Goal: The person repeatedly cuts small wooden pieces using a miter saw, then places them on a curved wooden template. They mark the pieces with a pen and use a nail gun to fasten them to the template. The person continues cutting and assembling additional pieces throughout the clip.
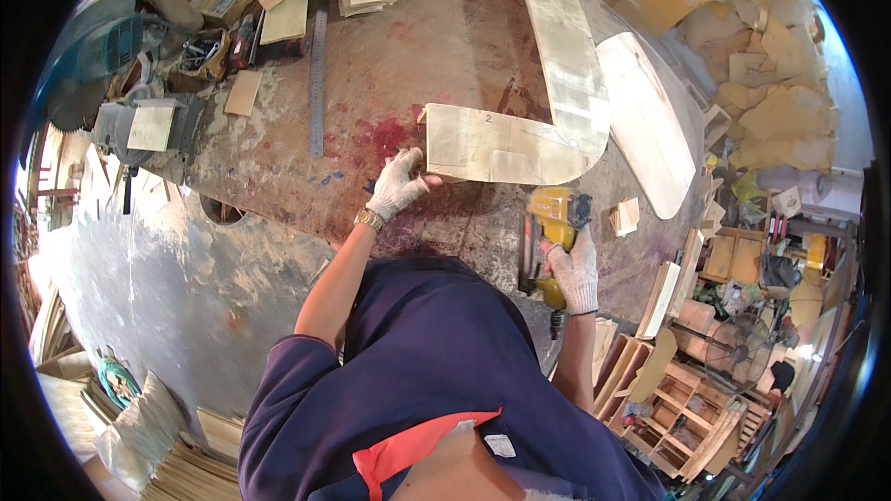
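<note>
While left hand [401, 184] steadies it, plywood panel [506, 144] pale, L-shaped, round-cornered.

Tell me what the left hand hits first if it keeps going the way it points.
The left hand points up and right along the bench. Its fingers already rest on the near corner of the plywood panel, so it would likely meet that panel at once.

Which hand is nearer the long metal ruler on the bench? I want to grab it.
Left. The left hand rests on the plywood piece, just right of the metal ruler; the right hand grips the yellow nail gun, farther right.
</note>
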Demonstrator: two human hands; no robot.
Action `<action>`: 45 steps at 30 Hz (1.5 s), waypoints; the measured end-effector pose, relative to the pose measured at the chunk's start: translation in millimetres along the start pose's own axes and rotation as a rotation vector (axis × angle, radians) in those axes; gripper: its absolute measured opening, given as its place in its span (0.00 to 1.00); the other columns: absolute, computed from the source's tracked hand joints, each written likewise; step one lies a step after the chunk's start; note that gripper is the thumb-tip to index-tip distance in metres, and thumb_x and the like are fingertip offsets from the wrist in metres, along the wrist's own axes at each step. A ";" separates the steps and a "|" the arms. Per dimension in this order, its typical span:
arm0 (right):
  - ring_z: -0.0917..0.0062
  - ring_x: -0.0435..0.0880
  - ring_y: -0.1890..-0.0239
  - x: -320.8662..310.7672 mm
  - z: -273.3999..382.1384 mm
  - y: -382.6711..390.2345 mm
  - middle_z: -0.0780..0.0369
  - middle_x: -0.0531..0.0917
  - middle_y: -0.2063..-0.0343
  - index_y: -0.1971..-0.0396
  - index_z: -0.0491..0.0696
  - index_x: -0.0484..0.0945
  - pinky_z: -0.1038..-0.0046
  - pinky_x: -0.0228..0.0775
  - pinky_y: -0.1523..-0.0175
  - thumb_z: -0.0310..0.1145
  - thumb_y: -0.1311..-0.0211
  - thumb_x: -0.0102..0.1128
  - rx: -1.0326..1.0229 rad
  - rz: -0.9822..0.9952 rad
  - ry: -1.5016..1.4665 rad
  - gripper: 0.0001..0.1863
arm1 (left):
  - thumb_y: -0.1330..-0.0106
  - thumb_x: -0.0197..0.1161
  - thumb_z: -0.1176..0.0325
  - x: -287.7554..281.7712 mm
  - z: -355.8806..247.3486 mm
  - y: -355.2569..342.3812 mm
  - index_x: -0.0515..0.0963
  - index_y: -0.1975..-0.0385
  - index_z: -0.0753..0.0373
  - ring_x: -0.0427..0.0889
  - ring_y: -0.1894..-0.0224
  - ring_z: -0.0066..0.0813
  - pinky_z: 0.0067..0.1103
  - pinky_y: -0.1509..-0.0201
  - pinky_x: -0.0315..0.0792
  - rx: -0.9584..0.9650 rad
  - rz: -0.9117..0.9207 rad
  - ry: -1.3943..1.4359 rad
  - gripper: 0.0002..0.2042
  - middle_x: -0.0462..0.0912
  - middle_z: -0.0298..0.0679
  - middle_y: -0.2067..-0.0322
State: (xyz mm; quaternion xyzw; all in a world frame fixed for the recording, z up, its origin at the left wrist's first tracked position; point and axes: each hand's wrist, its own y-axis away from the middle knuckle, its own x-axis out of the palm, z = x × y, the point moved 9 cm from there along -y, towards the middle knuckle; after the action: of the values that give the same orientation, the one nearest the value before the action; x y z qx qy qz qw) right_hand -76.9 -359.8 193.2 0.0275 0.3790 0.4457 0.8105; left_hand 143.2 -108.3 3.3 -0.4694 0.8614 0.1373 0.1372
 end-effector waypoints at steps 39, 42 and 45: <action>0.70 0.76 0.61 -254.0 123.9 -65.6 0.59 0.78 0.60 0.43 0.45 0.74 0.70 0.71 0.55 0.35 0.29 0.63 -0.691 -0.380 1.056 0.19 | 0.32 0.64 0.50 -31.5 14.0 76.4 0.71 0.30 0.62 0.56 0.21 0.51 0.45 0.19 0.50 0.050 -0.292 -0.823 0.34 0.63 0.50 0.25; 0.72 0.75 0.64 -251.4 137.2 -59.2 0.60 0.78 0.62 0.44 0.45 0.74 0.71 0.71 0.58 0.35 0.28 0.61 -0.722 -0.496 1.151 0.17 | 0.31 0.64 0.49 -28.6 17.6 76.2 0.70 0.30 0.61 0.54 0.20 0.50 0.44 0.18 0.49 0.015 -0.272 -0.823 0.34 0.62 0.48 0.24; 0.74 0.75 0.67 -236.3 154.0 -45.9 0.61 0.77 0.65 0.46 0.45 0.74 0.72 0.71 0.61 0.36 0.26 0.60 -0.787 -0.526 1.060 0.15 | 0.32 0.65 0.49 -29.5 18.6 74.8 0.69 0.29 0.59 0.53 0.20 0.49 0.44 0.18 0.48 0.022 -0.272 -0.816 0.35 0.61 0.48 0.24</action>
State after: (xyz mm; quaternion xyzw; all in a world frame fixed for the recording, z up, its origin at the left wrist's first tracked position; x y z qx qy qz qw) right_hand -20.9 -517.9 424.5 -0.5803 0.5272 0.2923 0.5476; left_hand 97.2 -39.7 4.9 -0.4844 0.6683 0.2830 0.4885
